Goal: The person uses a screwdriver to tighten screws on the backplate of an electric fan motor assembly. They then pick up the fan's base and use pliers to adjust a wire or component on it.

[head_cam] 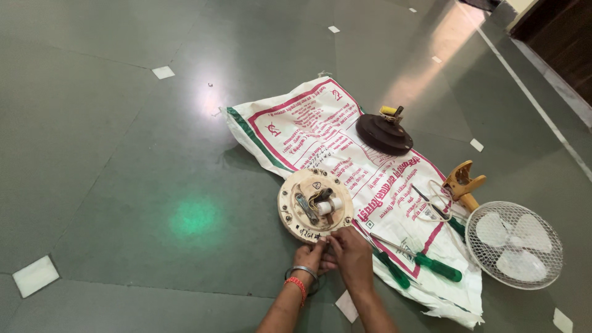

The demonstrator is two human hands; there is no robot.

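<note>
A round cream-coloured motor housing lies on the floor at the edge of a white printed sack. It shows a white cylinder, wires and a metal bracket in its middle. My left hand, with bangles on its wrist, and my right hand meet at the housing's near rim, fingers pinched together on something small that I cannot make out.
On the sack lie a dark brown dome cover, two green-handled screwdrivers and a thinner tool. A yellow-brown bracket and a small white fan with its grille sit at the right. The floor is dark green tile.
</note>
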